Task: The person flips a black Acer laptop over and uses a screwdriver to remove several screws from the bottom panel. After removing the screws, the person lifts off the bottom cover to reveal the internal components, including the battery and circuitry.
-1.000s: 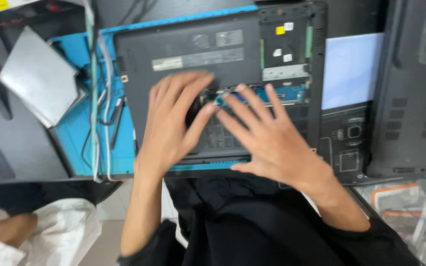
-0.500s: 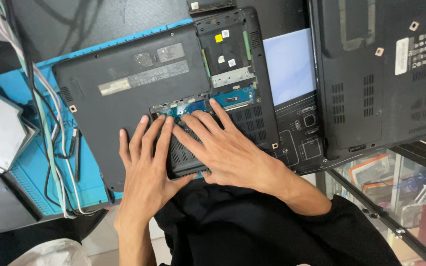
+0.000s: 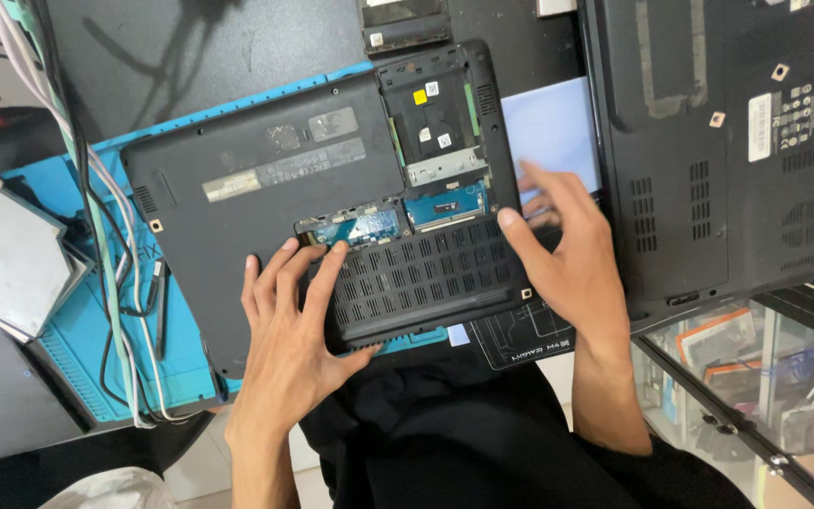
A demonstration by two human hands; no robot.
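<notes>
second laptop (image 3: 708,141): black, underside up, at the right, with vent slots and small stickers on its base.
blue mat (image 3: 96,349): lies on the dark bench (image 3: 190,57), its ridged edge showing at the lower left.
cables (image 3: 96,236): a white and grey bundle runs down over the mat's left part.
metal plates (image 3: 2,254): grey, stacked at the far left, partly over the mat.
pale sheet (image 3: 553,127): light blue-white, between the two laptops.
drive (image 3: 405,24): small, dark, at the top edge.
glass case (image 3: 756,377): lower right, with packaged goods inside, blurred.
</notes>
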